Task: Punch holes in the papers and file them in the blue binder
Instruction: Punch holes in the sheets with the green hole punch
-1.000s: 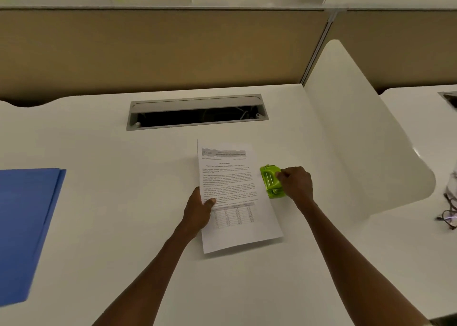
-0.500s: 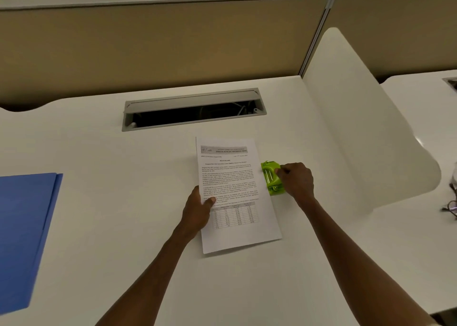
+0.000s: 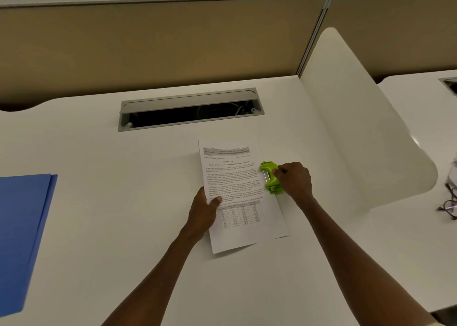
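A printed sheet of paper (image 3: 237,189) with text and a small table lies in the middle of the white desk (image 3: 99,202). My left hand (image 3: 204,210) grips its left edge, thumb on top. A bright green hole punch (image 3: 270,177) sits on the paper's right edge, and my right hand (image 3: 294,180) holds it from the right side. The blue binder (image 3: 22,231) lies shut at the desk's left edge, well apart from both hands.
A grey cable slot (image 3: 190,108) is open in the desk behind the paper. A curved white divider (image 3: 351,128) rises on the right. Tan partition panels (image 3: 148,46) close off the back. Eyeglasses (image 3: 450,202) lie on the neighbouring desk at far right.
The head camera has shifted slightly, so the scene sits a little lower in view. Both hands, the paper and the punch keep their positions relative to each other.
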`<state>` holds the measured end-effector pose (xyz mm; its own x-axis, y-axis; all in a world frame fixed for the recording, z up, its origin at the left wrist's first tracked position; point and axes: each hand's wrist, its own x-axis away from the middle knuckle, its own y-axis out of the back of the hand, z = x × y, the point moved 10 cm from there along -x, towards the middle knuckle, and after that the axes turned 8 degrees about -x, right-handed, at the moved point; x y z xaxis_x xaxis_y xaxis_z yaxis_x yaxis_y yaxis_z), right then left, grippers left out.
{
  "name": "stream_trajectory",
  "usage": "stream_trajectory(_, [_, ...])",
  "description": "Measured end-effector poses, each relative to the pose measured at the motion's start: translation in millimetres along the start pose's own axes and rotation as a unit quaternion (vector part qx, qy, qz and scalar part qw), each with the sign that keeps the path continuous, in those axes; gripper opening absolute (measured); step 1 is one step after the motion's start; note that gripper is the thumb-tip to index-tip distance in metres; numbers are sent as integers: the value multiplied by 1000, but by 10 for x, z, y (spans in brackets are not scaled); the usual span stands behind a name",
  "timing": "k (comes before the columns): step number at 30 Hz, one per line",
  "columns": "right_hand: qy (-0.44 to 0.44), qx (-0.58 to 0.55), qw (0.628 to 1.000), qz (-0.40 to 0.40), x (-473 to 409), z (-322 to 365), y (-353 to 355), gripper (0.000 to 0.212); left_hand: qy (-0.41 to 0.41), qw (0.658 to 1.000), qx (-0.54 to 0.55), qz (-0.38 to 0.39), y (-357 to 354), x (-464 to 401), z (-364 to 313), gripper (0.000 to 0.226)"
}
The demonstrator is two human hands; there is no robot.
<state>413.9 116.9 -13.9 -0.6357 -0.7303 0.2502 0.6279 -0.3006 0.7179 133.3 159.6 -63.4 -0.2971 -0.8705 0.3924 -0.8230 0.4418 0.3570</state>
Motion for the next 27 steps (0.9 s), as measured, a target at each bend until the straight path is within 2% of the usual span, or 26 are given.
stream_trajectory(8, [-6, 4, 1000, 25, -106, -14, -8, 42, 5, 1000, 6, 2, -35, -56, -34, 38])
stream_trajectory(10, [-8, 0, 1000, 30, -131, -27, -22, 35, 7, 1000, -5, -2, -27, -56, -11, 37])
stream_trajectory(13, [-2, -5, 999, 34, -137, -13, -34, 13, 3, 1000, -20, -10, -26, -37, -8, 37])
stream_trajectory(14, [-5, -12, 999, 32, -139, -18, -33, 13, 4, 1000, -22, -11, -27, -36, -7, 38])
stream_trajectory(22, [-62, -31, 997, 18, -176, -98, -38, 30, 1, 999, -33, -1, -19, -74, -41, 38])
stream_trajectory(27, [-117, -36, 992, 38, -241, -281, -58, 38, 5, 999, -42, -4, -19, -72, -12, 37])
